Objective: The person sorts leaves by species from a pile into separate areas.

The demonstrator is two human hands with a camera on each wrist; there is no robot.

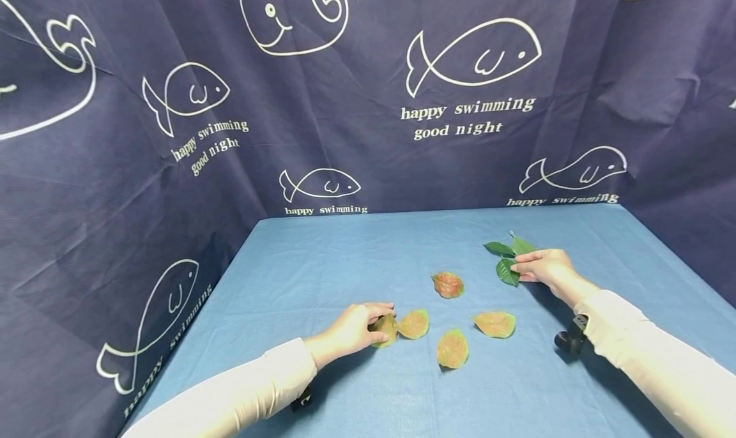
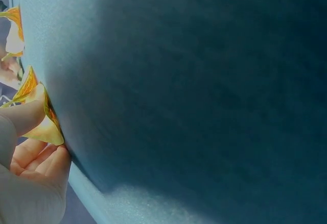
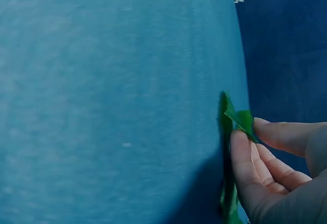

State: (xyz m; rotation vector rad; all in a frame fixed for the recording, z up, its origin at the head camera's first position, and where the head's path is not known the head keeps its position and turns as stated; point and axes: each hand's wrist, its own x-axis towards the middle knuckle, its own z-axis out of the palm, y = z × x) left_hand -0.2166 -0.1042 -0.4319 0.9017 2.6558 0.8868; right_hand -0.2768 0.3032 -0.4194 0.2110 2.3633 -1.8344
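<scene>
My left hand (image 1: 349, 331) is low over the cloth at the left end of the leaf group. Its thumb and fingers are round a yellowish leaf (image 1: 390, 329), which shows curled between them in the left wrist view. Another yellow-green leaf (image 1: 414, 324) lies just right of it. Farther back on the right, my right hand (image 1: 551, 271) pinches a green leaf (image 3: 245, 121) between thumb and fingertips. Around those fingertips are more green leaves, one dark and narrow (image 1: 499, 248) and one serrated (image 1: 507, 272).
A reddish leaf (image 1: 448, 285) and two yellow-orange leaves, one nearer the front (image 1: 452, 349) and one to the right (image 1: 495, 324), lie on the blue cloth (image 1: 345, 259). Dark curtains (image 1: 356, 125) with white fish drawings rise behind and at the sides.
</scene>
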